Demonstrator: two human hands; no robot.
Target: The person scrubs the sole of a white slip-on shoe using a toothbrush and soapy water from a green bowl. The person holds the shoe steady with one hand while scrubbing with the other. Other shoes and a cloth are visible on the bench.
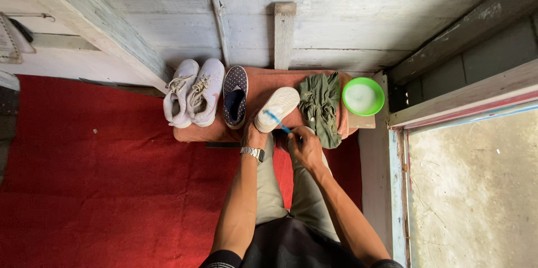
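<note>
Head view, looking straight down at a low bench (263, 80) covered in rust-coloured cloth, set against a pale plank wall (347, 16)

Item: left hand (255, 135), silver wristwatch (253, 153) on the wrist; fingers closed around the heel end of a shoe, grip partly hidden beneath it

Item: white shoe (277, 109), sole turned upward, tilted across the front edge of the bench, between the dark shoe and the green cloth

Item: right hand (304, 145), fingers pinched together on the handle of a blue toothbrush (276, 119); brush head lies on the white sole

Item: dark dotted slip-on shoe (235, 95), upright, just left of the white shoe

Item: pair of light grey lace-up sneakers (193, 93), side by side at the bench's left end, touching each other

Item: crumpled olive-green cloth (320, 105), draped over the bench just right of the white shoe

Item: green bowl (363, 96) with whitish contents, at the right end of the bench

Item: red carpet (101, 189) covering the floor; the person's knees in khaki trousers (291, 189) below the hands
</note>
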